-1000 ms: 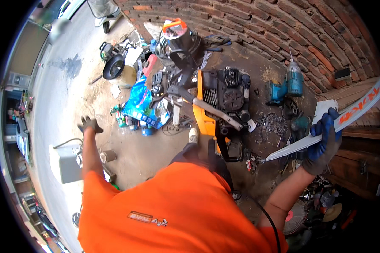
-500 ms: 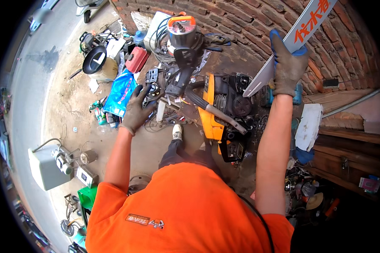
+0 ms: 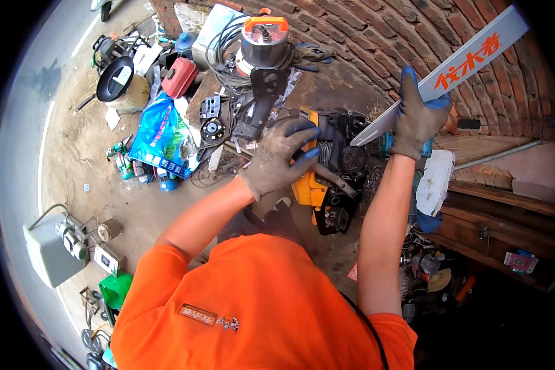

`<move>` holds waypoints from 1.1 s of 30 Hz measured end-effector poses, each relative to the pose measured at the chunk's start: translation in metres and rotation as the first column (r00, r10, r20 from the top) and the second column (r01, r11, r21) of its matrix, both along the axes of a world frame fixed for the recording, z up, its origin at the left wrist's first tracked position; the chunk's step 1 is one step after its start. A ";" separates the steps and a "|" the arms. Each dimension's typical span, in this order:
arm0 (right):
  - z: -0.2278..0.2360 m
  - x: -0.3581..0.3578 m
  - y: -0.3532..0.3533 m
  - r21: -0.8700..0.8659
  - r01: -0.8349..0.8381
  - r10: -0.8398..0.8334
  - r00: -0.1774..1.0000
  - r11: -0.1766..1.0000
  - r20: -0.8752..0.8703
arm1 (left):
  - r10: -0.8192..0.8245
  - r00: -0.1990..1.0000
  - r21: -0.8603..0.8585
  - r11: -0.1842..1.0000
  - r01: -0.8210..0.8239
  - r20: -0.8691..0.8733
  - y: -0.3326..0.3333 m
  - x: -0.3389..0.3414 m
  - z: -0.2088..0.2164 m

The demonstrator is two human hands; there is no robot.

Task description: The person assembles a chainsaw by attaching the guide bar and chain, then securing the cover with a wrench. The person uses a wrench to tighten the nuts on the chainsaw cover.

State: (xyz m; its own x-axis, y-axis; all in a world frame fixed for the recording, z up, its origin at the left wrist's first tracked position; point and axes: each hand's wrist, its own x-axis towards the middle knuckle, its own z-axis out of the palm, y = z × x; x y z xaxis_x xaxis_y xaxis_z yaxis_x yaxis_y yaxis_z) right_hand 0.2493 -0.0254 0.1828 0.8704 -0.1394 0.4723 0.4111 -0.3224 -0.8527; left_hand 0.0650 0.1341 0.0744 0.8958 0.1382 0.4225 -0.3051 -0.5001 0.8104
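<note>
In my right hand (image 3: 420,123), wearing a grey and blue work glove, is a long silver chainsaw guide bar (image 3: 459,73) with orange markings. Its narrow end points down toward an orange and black chainsaw body (image 3: 310,188), and the other end rises past the brick wall. My left hand (image 3: 280,154), gloved alike, hovers over the chainsaw's left side and hides part of its handle (image 3: 333,179). Its fingers are bent but apart, with a gap between thumb and forefinger; nothing shows in them. Whether it touches the saw I cannot tell.
A metal motor unit with an orange handle (image 3: 265,40) and coiled cable stands beyond the saw. To the left lie a blue bag (image 3: 163,139), a red case (image 3: 179,78) and a black pan (image 3: 115,80) on a bucket. The brick wall (image 3: 376,37) borders the right.
My left hand has swung right, from beside the blue bag to over the chainsaw. The guide bar has tilted further right in my right hand. The whole view has shifted slightly.
</note>
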 end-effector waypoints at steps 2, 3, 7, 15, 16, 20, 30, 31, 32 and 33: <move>-0.001 -0.001 -0.001 0.052 0.010 -0.012 0.999 0.999 0.044 | -0.028 1.000 0.034 0.999 0.029 -0.011 -0.008 0.005 -0.004; 0.001 -0.003 -0.001 0.044 0.018 -0.020 0.998 0.999 0.051 | -0.032 0.999 0.069 0.997 0.033 -0.015 -0.012 0.006 -0.006; 0.002 -0.016 -0.007 0.107 0.043 -0.051 0.996 0.993 0.074 | -0.028 1.000 0.204 0.979 0.026 0.007 -0.019 0.012 -0.020; 0.005 -0.011 -0.003 0.009 -0.026 0.026 0.999 1.000 -0.022 | 0.023 0.997 0.257 0.965 -0.041 0.074 -0.020 0.012 -0.024; -0.006 0.000 -0.006 0.036 -0.038 0.040 0.998 0.999 -0.044 | 0.024 0.997 0.264 0.963 -0.043 0.076 -0.020 0.012 -0.022; -0.012 -0.007 0.017 -0.061 0.098 -0.099 0.995 0.993 -0.010 | 0.031 0.998 0.247 0.968 -0.045 0.057 -0.020 0.011 -0.024; -0.025 0.032 0.056 -0.349 -0.050 -0.028 0.976 0.936 -0.215 | 0.048 0.996 0.247 0.967 -0.064 0.071 -0.021 0.008 -0.026; -0.032 0.039 0.056 -0.374 -0.042 -0.041 0.977 0.927 -0.211 | 0.052 0.996 0.256 0.964 -0.068 0.070 -0.022 0.010 -0.024; -0.040 0.045 0.055 -0.397 -0.035 -0.053 0.977 0.917 -0.207 | 0.052 0.997 0.246 0.967 -0.066 0.065 -0.022 0.011 -0.024; -0.049 0.053 0.054 -0.420 -0.027 -0.065 0.977 0.907 -0.202 | 0.052 0.997 0.237 0.969 -0.065 0.059 -0.024 0.012 -0.025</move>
State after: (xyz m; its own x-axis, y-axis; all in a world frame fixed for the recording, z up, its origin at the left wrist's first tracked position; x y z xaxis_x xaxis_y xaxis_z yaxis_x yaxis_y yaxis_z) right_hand 0.3025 0.0282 0.1341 0.9537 0.0134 0.3005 0.2308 -0.6734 -0.7023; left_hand 0.0770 0.1103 0.0497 0.8651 0.0792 0.4953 -0.3082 -0.6950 0.6496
